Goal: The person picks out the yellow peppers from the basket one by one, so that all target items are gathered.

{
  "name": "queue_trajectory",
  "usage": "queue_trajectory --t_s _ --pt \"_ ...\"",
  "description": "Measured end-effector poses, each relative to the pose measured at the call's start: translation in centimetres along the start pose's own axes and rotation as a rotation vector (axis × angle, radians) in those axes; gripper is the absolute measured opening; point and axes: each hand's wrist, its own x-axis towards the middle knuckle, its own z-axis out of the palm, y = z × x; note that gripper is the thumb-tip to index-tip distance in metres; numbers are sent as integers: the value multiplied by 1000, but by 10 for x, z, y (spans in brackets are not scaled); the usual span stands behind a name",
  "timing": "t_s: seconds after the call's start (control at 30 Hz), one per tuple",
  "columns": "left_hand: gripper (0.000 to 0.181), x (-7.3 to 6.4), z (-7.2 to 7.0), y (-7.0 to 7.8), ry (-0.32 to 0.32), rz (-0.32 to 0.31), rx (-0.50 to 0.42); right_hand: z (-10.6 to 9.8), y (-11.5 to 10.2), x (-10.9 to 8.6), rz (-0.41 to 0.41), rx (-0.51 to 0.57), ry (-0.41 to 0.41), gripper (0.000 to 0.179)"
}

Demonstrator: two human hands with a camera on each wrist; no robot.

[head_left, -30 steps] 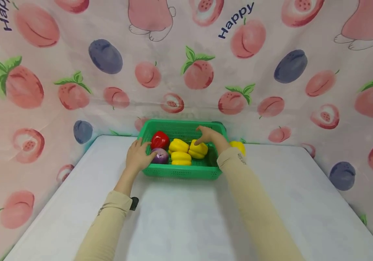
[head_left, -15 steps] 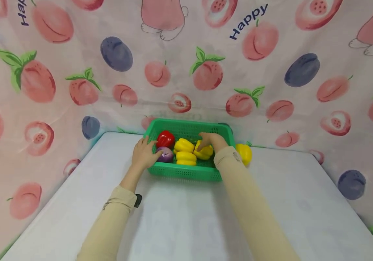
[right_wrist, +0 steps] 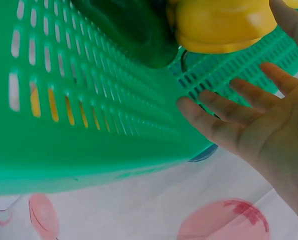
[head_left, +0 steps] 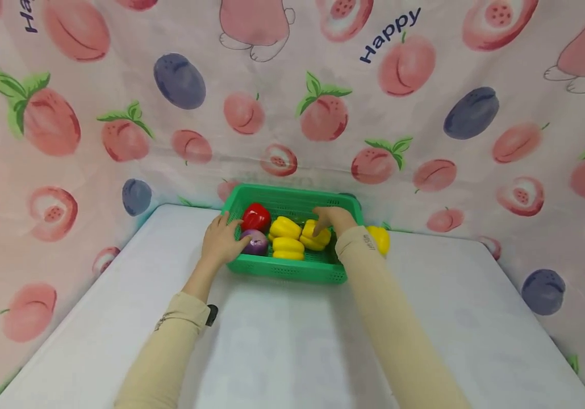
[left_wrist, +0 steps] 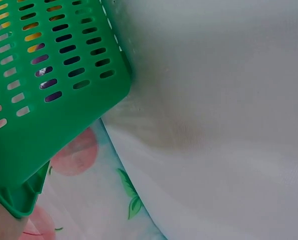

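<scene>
A green perforated basket holds a red bell pepper, a purple onion and several yellow bell peppers. At its left rim my left hand rests with fingers spread and the thumb beside the onion. My right hand reaches over the basket's right part, thumb and fingers around the rightmost yellow pepper. In the right wrist view the fingers are spread and apart from that pepper. A dark green glossy vegetable lies beside it against the wall, mostly hidden in the head view.
Outside the basket, another yellow pepper lies at the right, partly behind my right sleeve. The basket stands on a white table, close to a fruit-print cloth hanging behind.
The head view has shifted a little. My right hand has come slightly lower toward the rightmost yellow pepper. My left hand stays at the basket's left rim.
</scene>
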Motion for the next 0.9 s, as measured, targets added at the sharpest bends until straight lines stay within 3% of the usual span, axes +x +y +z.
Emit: queue_trajectory --t_s 0.33,0.6,0.73,0.9 --pt "58 0 5 1 24 1 -6 -2 3 10 18 -22 15 81" --pt "58 -8 8 -2 20 10 4 6 7 13 -35 -6 -96 77" --pt "58 -7 6 -1 30 -3 -2 5 6 15 -71 46 -107 75" --pt "59 -3 3 -1 18 -12 -9 3 6 21 -94 10 -83 75"
